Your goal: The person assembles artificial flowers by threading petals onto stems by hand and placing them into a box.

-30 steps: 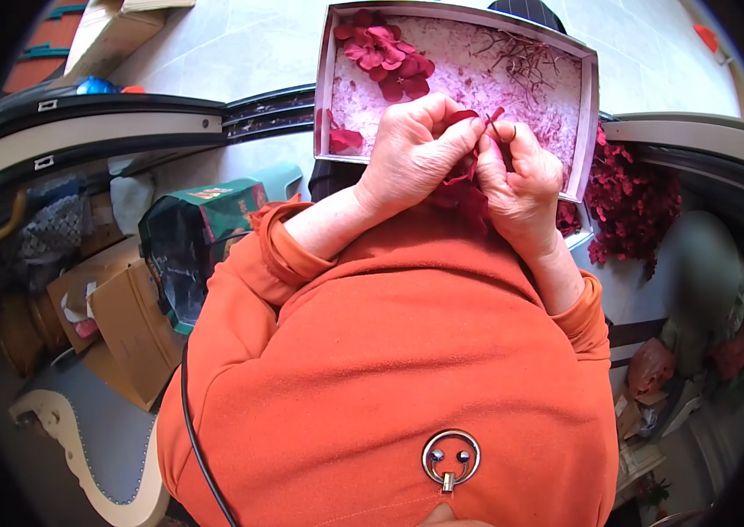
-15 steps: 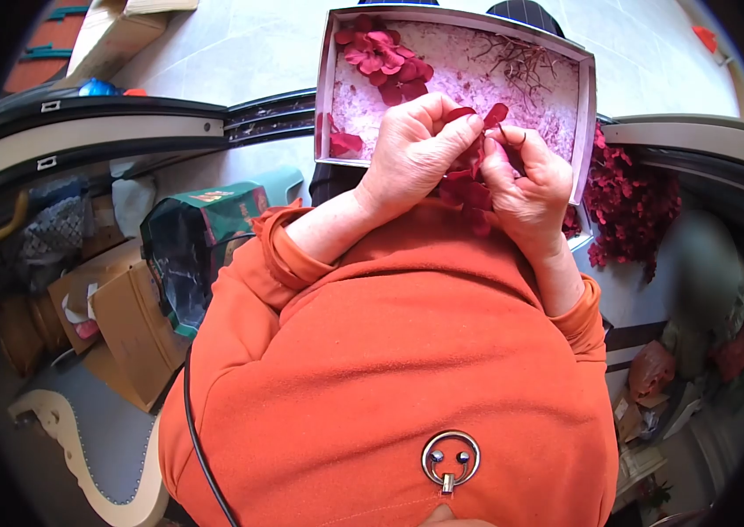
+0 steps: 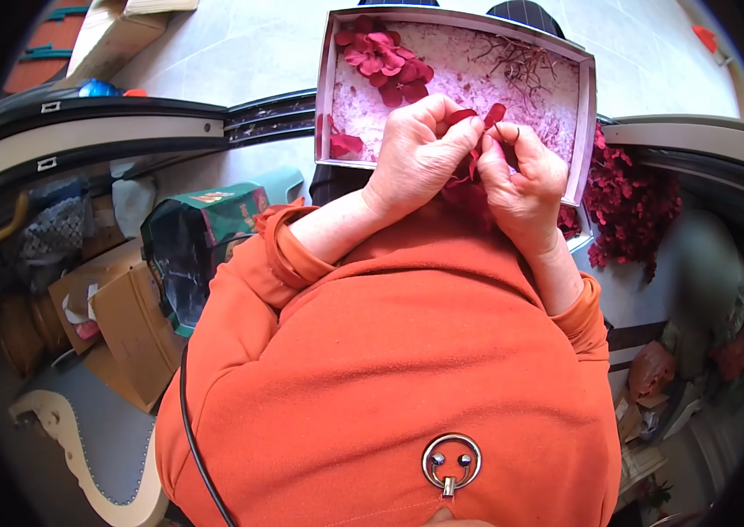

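Both hands meet over the near edge of a shallow box. My left hand (image 3: 424, 154) is closed, its thumb and index finger pinching a dark red petal. Close beside it, my right hand (image 3: 521, 180) is closed in a pinch on the same red flower piece (image 3: 494, 114), with a thin dark stem by its fingers. More red petals (image 3: 467, 195) hang below and between the hands, partly hidden. Inside the box (image 3: 589, 123), pink-red flowers (image 3: 378, 54) lie at the upper left and a tangle of thin brown stems (image 3: 523, 66) at the upper right.
A big heap of dark red flowers (image 3: 631, 198) lies right of the box. On the left are a green bag (image 3: 214, 198), a cardboard box (image 3: 134, 321) and a curved cream frame (image 3: 68, 448). Dark door tracks (image 3: 271, 119) run behind. Bags (image 3: 653, 369) lie at the lower right.
The hands have shifted only slightly. The petals hanging between them have moved and now sit a little higher and more hidden.
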A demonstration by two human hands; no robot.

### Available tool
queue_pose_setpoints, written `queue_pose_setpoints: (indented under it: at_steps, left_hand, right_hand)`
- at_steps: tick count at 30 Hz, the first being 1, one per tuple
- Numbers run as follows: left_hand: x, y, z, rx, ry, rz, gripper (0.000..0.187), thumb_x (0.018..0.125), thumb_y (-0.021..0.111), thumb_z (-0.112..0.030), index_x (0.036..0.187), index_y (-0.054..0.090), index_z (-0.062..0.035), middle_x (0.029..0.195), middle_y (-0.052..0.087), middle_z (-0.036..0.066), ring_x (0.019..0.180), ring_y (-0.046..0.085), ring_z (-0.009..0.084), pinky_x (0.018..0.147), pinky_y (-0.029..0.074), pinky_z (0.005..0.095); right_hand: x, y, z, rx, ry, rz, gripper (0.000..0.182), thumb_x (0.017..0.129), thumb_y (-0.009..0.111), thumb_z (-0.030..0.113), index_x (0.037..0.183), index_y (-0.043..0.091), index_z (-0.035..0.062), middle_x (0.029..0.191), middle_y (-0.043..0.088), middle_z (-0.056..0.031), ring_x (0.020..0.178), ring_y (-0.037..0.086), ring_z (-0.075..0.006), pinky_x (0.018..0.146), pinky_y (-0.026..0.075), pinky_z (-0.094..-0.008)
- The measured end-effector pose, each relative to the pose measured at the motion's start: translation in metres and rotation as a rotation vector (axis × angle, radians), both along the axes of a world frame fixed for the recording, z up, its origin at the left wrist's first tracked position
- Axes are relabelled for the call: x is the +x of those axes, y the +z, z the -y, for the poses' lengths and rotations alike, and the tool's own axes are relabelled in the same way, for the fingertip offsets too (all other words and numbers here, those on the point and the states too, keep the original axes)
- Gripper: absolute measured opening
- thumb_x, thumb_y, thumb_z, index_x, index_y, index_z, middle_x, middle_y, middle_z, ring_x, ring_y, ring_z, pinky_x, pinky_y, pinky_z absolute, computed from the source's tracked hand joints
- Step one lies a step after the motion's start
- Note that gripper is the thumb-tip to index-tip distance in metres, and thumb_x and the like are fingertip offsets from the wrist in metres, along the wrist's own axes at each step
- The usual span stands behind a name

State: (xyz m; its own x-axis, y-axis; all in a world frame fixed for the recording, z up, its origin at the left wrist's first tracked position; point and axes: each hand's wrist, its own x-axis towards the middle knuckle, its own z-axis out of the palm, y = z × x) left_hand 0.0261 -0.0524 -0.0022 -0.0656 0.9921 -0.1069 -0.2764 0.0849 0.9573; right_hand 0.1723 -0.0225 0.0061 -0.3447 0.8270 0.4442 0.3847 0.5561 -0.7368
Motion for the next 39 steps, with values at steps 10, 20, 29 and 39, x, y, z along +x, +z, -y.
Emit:
queue_pose_setpoints:
  at_steps: [10,20,29,39]
  left_hand:
    - [-0.003,0.006,-0.003,-0.034,-0.065,0.051,0.013,0.095,0.061,-0.014,0.093,0.061,-0.0003,0.081,0.066,0.002,0.069,0.059,0.0039,0.06,0.049,0.018]
    - [-0.01,0.009,-0.006,-0.11,-0.195,0.112,0.014,0.095,0.059,-0.012,0.1,0.06,0.0013,0.082,0.067,0.006,0.073,0.066,0.0107,0.063,0.056,0.0237]
    - [-0.09,0.022,0.001,0.002,-0.113,-0.747,0.011,0.087,0.067,-0.007,0.096,0.069,-0.0014,0.083,0.068,0.002,0.065,0.06,0.0051,0.058,0.049,0.0197]
    - [-0.07,0.008,-0.003,0.424,-0.211,-1.157,0.012,0.083,0.066,-0.013,0.094,0.067,-0.0091,0.079,0.062,0.008,0.073,0.063,0.0264,0.064,0.05,0.0348]
  right_hand:
    - [0.009,0.005,-0.01,-0.704,0.061,-0.652,0.013,0.09,0.065,0.007,0.1,0.067,-0.0019,0.089,0.069,-0.0064,0.077,0.062,-0.0077,0.068,0.05,-0.0202]
    - [0.023,0.017,-0.014,-0.925,0.136,-0.835,0.015,0.092,0.061,0.009,0.102,0.064,-0.0032,0.091,0.069,-0.0117,0.071,0.067,-0.0158,0.057,0.057,-0.0269]
    - [0.054,0.036,-0.004,-0.724,0.382,-0.098,0.006,0.087,0.064,0.001,0.086,0.064,-0.0052,0.068,0.061,-0.0013,0.052,0.053,-0.0052,0.048,0.043,-0.0205]
    - [0.04,0.031,0.001,-0.465,0.409,0.059,0.002,0.081,0.064,-0.004,0.083,0.063,-0.0034,0.064,0.059,-0.0065,0.05,0.061,-0.013,0.047,0.045,-0.0249]
